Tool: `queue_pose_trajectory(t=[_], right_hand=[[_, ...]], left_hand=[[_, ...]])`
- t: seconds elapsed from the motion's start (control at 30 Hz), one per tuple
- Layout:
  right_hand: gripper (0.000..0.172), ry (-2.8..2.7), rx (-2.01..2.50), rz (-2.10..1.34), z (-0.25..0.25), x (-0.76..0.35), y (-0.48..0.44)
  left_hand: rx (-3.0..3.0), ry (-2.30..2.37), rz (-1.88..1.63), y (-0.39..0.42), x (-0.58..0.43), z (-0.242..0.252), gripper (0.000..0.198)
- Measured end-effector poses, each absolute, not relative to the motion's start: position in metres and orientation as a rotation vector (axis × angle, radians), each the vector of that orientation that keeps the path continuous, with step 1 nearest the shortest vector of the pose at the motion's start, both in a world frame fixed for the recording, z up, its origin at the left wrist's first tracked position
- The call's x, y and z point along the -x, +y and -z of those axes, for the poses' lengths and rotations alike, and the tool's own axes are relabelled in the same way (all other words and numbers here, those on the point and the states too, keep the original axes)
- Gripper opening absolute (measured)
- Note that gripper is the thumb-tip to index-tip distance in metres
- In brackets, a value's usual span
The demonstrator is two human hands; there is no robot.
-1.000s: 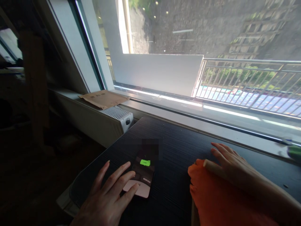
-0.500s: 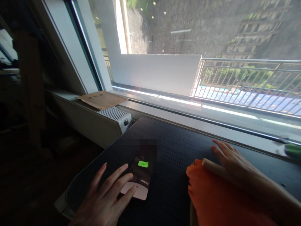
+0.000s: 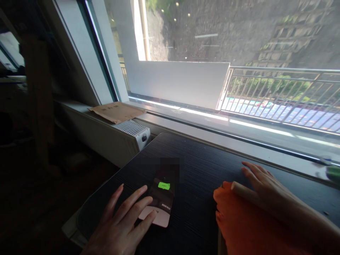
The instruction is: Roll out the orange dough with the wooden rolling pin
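Observation:
My left hand [image 3: 123, 219] is over the left part of the dark table [image 3: 202, 159], fingers spread. Its fingertips overlap the lower left of a flat, round-cornered item [image 3: 162, 203], dark with a pale pink lower end and a bright green patch. It looks like a phone or a card; blocky blur hides its upper end. My right hand [image 3: 268, 186] lies palm down at the table's right side, fingers stretched out. Beside it is an orange, crumpled-edged thing [image 3: 247, 223], perhaps cloth or a bag. Between them is a pale, blunt, rod-like piece; I cannot tell whether it is my thumb.
Beyond the table runs a window sill [image 3: 202, 124] under a large window, with a railing [image 3: 287, 95] outside. A brown paper envelope [image 3: 118, 111] lies on a white slatted radiator [image 3: 132, 129] to the left. Something green [image 3: 332, 173] sits at the right edge.
The whole view has shifted slightly, so everything appears a little further right. Both hands keep the same pose relative to the table and the things on it.

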State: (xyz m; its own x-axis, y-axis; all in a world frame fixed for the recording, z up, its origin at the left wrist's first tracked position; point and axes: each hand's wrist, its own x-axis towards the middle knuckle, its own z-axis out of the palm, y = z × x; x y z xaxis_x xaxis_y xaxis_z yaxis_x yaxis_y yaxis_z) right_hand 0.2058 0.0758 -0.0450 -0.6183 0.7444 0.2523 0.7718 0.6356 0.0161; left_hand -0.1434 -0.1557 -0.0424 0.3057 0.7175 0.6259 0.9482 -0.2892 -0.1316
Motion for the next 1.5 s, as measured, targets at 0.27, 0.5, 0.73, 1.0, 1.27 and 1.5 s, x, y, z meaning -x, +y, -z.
queue_pose_trajectory(t=[0.27,0.5,0.73,1.0,1.27,1.5], right_hand=[[0.043,-2.625,1.209,0.145,0.046,-0.209,0.050],[0.044,-2.647,1.131,0.168,0.054,-0.213,0.061],[0.041,-2.665,1.223,0.165,0.046,-0.211,0.059],[0.047,-2.586,1.296,0.102,0.050,-0.209,0.047],[0.045,-2.617,1.107,0.275,0.050,-0.214,0.076],[0.038,-2.622,1.168,0.207,0.052,-0.210,0.036]], left_hand=[[2.105,-1.555,0.716,-0.158,0.141,0.051,0.027],[2.069,-1.487,0.710,-0.155,0.142,0.050,0.034],[2.099,-1.524,0.663,-0.156,0.139,0.044,0.032],[2.172,-1.416,0.489,-0.157,0.150,0.040,0.034],[2.206,-1.407,0.424,-0.158,0.154,0.039,0.035],[2.106,-1.536,0.686,-0.156,0.144,0.047,0.032]])
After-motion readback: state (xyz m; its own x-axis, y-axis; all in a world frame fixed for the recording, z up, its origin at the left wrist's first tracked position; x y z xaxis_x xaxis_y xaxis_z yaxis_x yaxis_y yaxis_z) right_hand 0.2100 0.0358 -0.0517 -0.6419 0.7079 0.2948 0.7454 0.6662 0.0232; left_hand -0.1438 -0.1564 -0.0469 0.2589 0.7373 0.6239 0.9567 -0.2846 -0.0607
